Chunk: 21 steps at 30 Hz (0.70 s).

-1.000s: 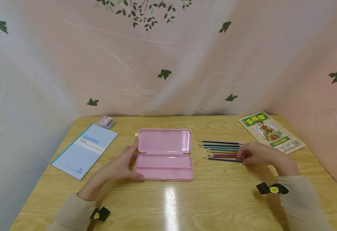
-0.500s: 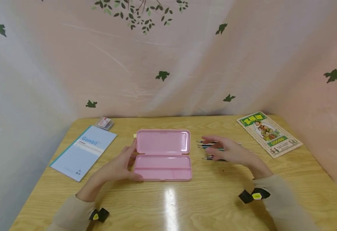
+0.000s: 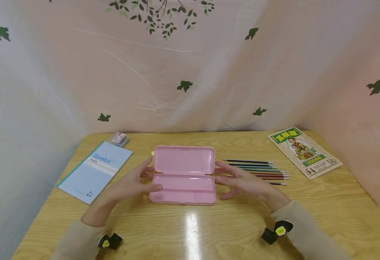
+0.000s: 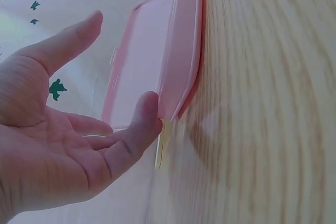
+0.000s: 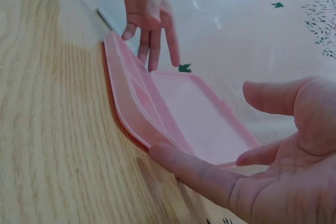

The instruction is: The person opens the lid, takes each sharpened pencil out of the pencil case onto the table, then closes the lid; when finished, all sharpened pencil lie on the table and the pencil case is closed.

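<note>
A pink pencil case [image 3: 183,182] lies with its lid up in the middle of the table, its divided tray bare. At its left side is my left hand [image 3: 133,186], fingers extended along the edge and thumb above the tray; in the left wrist view a fingertip [image 4: 147,103] meets the case's corner. My right hand [image 3: 243,182] has its fingers spread at the case's right side, and in the right wrist view one finger [image 5: 184,169] touches the tray's corner. Neither hand grips anything. Several pencils [image 3: 255,168] lie in a row, partly hidden behind my right hand.
A blue notebook [image 3: 97,171] lies at the left, with a small clear box [image 3: 119,139] behind it. An illustrated booklet [image 3: 303,151] is at the back right. A pale curtain [image 3: 183,65] with green bird prints hangs behind the wooden table [image 3: 163,234].
My right hand has left the pencils and moved left to the pencil case's right side. My left thumb has risen from the front edge to over the tray.
</note>
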Tool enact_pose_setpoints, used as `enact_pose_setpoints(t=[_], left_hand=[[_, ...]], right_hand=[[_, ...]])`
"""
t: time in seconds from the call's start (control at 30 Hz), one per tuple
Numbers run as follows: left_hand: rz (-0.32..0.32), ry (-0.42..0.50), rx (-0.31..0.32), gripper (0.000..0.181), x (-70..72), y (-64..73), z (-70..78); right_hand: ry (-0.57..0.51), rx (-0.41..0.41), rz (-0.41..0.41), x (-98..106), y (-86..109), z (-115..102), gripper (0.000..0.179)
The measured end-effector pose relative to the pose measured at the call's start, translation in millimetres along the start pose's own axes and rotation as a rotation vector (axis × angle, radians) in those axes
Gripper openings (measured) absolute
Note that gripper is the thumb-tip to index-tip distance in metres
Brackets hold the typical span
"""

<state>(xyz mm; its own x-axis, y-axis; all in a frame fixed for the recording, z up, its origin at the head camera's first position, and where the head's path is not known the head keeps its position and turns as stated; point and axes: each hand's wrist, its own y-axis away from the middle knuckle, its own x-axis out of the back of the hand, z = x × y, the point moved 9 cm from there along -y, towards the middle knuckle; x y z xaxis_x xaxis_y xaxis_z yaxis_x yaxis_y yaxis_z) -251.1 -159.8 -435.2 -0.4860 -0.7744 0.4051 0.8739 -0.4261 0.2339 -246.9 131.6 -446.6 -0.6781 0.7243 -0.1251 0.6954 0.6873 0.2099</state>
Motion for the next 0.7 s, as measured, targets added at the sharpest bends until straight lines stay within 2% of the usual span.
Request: enact_pose_setpoints(t=[0.3,0.47,0.6,0.7], left_hand=[[-0.083,0.203,-0.007,0.102,-8.4,-5.5,-2.1],[-0.083,0.226,-0.006,0.105,-7.8,-4.9,-2.4],[-0.062,0.237,0.013,0.112,-5.2,-3.0,-3.6],[-0.061,0.260,0.019,0.110,-4.1,-2.9,-3.6]], right_hand=[[-0.132,0.004,0.013,-0.7,-0.9,0.4,0.073],[-0.166,-0.012,0.042,1.5,-0.4,1.0,0.074],[-0.157,-0.013,0.061,3.9,-0.3,2.2,0.074],[-0.159,-0.009,0.069,5.3,-0.9,3.2,0.074]])
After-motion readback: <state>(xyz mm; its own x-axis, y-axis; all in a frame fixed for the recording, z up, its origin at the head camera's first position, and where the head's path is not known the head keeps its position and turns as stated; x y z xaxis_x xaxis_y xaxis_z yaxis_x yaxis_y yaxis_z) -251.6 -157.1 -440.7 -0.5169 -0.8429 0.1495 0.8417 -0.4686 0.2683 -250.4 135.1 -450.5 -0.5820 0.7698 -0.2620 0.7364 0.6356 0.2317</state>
